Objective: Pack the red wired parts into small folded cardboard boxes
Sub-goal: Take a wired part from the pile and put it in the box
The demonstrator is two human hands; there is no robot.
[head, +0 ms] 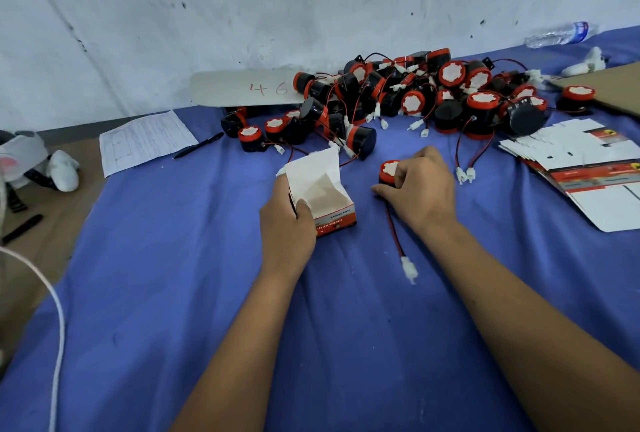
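Observation:
My left hand (289, 220) grips a small folded cardboard box (323, 189) that stands on the blue cloth with its white lid flap raised and its inside showing. Just right of it, my right hand (420, 185) holds a red-and-black wired part (389, 171) on the cloth. That part's red and black wire trails toward me and ends in a white connector (408, 267). A big pile of several more red wired parts (408, 99) lies farther back against the wall.
A stack of flat unfolded boxes (588, 168) lies at the right. A paper sheet (145, 140) and a pen (199, 146) lie at the left. A card marked 46 (249, 88), a plastic bottle (561, 35), brown cardboard (606, 85) and a white cord (57, 310) are also around.

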